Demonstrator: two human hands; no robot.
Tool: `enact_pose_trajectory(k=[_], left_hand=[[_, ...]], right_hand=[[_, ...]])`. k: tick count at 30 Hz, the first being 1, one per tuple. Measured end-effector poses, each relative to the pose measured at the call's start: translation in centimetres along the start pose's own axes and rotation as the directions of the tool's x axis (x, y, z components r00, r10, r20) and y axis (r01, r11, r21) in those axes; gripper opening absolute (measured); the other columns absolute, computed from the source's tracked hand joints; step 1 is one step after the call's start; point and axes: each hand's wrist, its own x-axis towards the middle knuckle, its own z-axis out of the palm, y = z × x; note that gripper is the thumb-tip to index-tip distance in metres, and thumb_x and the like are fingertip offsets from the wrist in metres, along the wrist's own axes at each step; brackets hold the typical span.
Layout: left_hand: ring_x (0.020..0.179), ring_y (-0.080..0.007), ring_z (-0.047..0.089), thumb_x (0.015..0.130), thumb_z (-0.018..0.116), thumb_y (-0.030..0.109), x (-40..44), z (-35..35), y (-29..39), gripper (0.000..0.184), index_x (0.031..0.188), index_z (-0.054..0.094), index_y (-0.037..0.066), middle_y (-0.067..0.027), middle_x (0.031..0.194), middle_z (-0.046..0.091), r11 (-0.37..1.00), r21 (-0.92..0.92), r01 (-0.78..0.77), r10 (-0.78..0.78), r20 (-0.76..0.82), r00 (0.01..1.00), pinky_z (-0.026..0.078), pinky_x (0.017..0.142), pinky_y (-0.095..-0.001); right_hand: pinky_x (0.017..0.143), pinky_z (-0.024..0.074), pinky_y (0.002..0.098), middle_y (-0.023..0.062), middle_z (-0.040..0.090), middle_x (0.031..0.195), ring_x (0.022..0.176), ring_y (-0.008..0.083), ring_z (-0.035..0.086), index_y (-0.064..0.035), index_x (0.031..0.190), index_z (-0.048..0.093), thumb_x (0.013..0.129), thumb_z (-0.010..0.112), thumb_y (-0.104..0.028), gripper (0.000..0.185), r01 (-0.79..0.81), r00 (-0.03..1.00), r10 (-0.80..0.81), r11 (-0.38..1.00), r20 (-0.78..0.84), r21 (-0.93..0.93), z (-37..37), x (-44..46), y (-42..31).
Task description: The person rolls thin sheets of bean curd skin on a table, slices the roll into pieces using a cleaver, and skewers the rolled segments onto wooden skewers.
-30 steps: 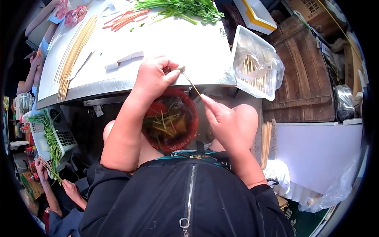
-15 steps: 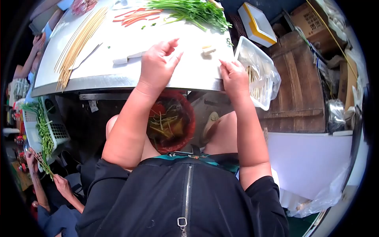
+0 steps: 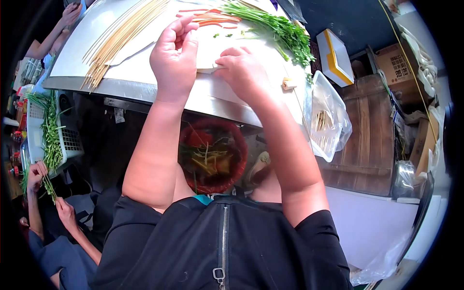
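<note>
My left hand (image 3: 175, 60) is raised over the white table (image 3: 241, 99), palm turned inward, fingers curled and apart from the thumb, with nothing visible in it. My right hand (image 3: 244, 75) reaches in beside it, its fingertips on a white strip (image 3: 208, 70) partly hidden by my left hand. Right of my hands, a small pale rolled piece (image 3: 289, 84) lies on the table with a thin stick through it. A fan of wooden skewers (image 3: 113, 46) rests on the left part of the table. Orange-red strips (image 3: 212, 21) and green herbs (image 3: 285, 36) lie farther back.
A white tray (image 3: 330, 150) with skewers in plastic stands by the table's right edge. Below the table is a red tub (image 3: 240, 164) with scraps. At the left, another person's hands (image 3: 65, 212) hold green stalks beside a white basket (image 3: 72, 151). More hands show upper left.
The skewered piece left my hands and now lies on the table. My right hand moved left from the table's right side to the white strip. The view has shifted.
</note>
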Motion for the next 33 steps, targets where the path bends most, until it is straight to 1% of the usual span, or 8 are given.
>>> enact_pose_trajectory(k=[2,6,10,14,17,20,25,33], left_hand=[[0.087,-0.0072,0.063,0.093,0.062,0.001,0.0,-0.1,0.1,0.024,0.116,0.065,0.001,-0.0039,0.099,0.069,1.000,-0.019,0.023,-0.023,-0.007,1.000,0.052,0.081,-0.0220],[0.083,-0.0071,0.064,0.092,0.063,0.002,-0.6,0.5,0.5,0.021,0.113,0.067,0.002,-0.0042,0.098,0.070,0.999,-0.037,-0.008,0.009,0.038,0.999,0.053,0.079,-0.0214],[0.086,-0.0064,0.063,0.093,0.062,0.000,-2.2,1.5,1.1,0.018,0.109,0.069,0.001,-0.0043,0.100,0.070,0.996,0.084,-0.031,0.008,0.261,0.965,0.052,0.078,-0.0211],[0.082,-0.0103,0.064,0.090,0.064,-0.002,-3.3,2.1,1.3,0.015,0.104,0.070,0.000,-0.0064,0.092,0.069,0.991,0.114,-0.063,0.008,0.428,0.904,0.051,0.073,-0.0235],[0.081,-0.0273,0.063,0.087,0.066,0.004,-3.5,2.4,1.2,0.017,0.103,0.070,0.001,-0.0136,0.088,0.065,0.922,0.224,-0.316,0.107,0.636,0.764,0.052,0.073,-0.0335],[0.082,-0.0306,0.061,0.086,0.067,0.011,-4.2,2.2,1.0,0.019,0.103,0.070,0.001,-0.0137,0.087,0.064,0.858,0.301,-0.417,0.032,0.779,0.627,0.051,0.074,-0.0373],[0.083,-0.0317,0.060,0.085,0.068,0.014,-4.3,1.4,2.2,0.015,0.097,0.069,0.004,-0.0128,0.086,0.062,0.828,0.346,-0.440,-0.076,0.848,0.524,0.049,0.075,-0.0391],[0.084,-0.0331,0.060,0.085,0.068,0.015,-4.3,1.0,3.2,0.015,0.094,0.067,0.003,-0.0137,0.086,0.062,0.857,0.315,-0.409,-0.143,0.906,0.398,0.050,0.075,-0.0397]], right_hand=[[0.090,0.0496,0.0375,0.0087,0.070,0.096,0.094,0.0295,0.062,-0.0075,0.083,0.074,0.076,0.074,-0.015,0.010,0.135,0.977,-0.144,0.989,-0.159,-0.065,-0.5,0.7,1.8],[0.085,0.0509,0.0395,0.0087,0.070,0.098,0.092,0.0299,0.061,-0.0072,0.084,0.074,0.078,0.074,-0.016,0.011,-0.050,0.940,-0.028,0.975,-0.341,-0.217,-4.0,0.8,5.3],[0.091,0.0491,0.0400,0.0100,0.069,0.100,0.100,0.0297,0.061,-0.0070,0.087,0.074,0.072,0.080,-0.019,0.020,0.006,0.995,-0.018,0.992,-0.095,-0.125,-3.2,-3.2,5.4],[0.092,0.0485,0.0395,0.0103,0.070,0.105,0.105,0.0292,0.063,-0.0071,0.094,0.069,0.076,0.075,-0.017,0.021,0.055,0.988,-0.062,0.997,-0.141,-0.059,-3.8,-6.6,2.4],[0.089,0.0497,0.0383,0.0083,0.071,0.103,0.101,0.0264,0.065,-0.0088,0.092,0.069,0.080,0.069,-0.010,0.012,0.063,0.979,-0.062,0.998,-0.192,-0.001,-2.8,-8.4,1.6],[0.085,0.0509,0.0373,0.0071,0.072,0.099,0.095,0.0244,0.067,-0.0091,0.089,0.068,0.082,0.065,-0.007,0.009,0.078,0.962,-0.047,0.991,-0.268,0.108,-3.2,-9.1,0.6],[0.077,0.0502,0.0403,0.0067,0.067,0.089,0.086,0.0295,0.063,-0.0067,0.103,0.062,0.074,0.073,-0.003,0.031,-0.025,0.953,0.104,0.963,-0.284,0.267,-3.0,-9.4,0.2],[0.076,0.0499,0.0407,0.0110,0.064,0.086,0.084,0.0316,0.062,-0.0070,0.098,0.065,0.077,0.073,-0.006,0.022,-0.165,0.975,0.209,0.911,-0.077,0.379,-3.8,-10.8,0.0]])
